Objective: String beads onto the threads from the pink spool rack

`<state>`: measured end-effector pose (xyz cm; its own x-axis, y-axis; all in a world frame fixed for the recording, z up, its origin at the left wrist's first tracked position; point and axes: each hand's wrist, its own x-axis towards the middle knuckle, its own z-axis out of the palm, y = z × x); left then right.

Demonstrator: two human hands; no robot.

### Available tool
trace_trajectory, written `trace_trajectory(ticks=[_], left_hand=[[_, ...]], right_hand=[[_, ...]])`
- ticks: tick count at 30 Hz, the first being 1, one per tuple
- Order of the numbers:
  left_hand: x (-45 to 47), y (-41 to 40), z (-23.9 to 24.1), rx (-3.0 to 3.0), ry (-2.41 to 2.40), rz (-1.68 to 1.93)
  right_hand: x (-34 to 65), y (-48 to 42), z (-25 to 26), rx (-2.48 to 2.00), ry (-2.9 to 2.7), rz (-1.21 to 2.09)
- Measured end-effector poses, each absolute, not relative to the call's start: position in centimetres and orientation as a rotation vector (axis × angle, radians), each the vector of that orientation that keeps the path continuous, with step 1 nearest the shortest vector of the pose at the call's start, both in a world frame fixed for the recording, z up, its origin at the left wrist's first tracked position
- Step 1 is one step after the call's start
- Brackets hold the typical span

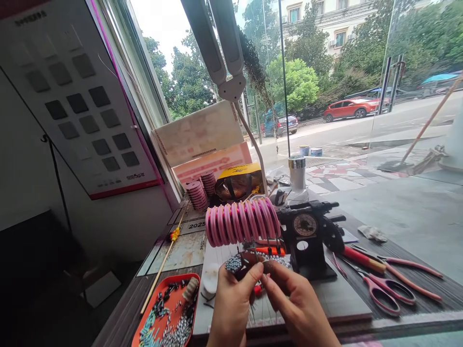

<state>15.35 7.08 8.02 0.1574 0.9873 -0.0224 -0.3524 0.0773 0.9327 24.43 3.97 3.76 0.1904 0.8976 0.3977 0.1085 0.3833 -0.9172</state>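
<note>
My left hand and my right hand meet at the bottom centre, fingers pinched together on a small beaded piece with grey-silver beads and fine wires. Just behind the hands a row of pink thread spools stands on a rack. To its right is a black winding device with a round dial. Whatever lies between my right fingertips is too small to name.
An orange tray of mixed beads lies at bottom left, a thin stick beside it. Pink scissors and pink pliers rest at right. Stacked pink spools, a yellow box, a metal can and a lamp arm stand behind.
</note>
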Motion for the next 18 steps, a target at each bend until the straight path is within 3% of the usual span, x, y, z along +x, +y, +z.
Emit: trace_trajectory(ticks=[10, 18], left_hand=[[15.55, 7.56, 7.77, 0.866, 0.960, 1.176], [15.13, 7.31, 7.83, 0.996, 0.850, 1.168]], right_hand=[[24.35, 3.76, 3.29, -1.282, -1.348, 0.500], [24.37, 3.82, 2.92, -1.282, -1.364, 0.498]])
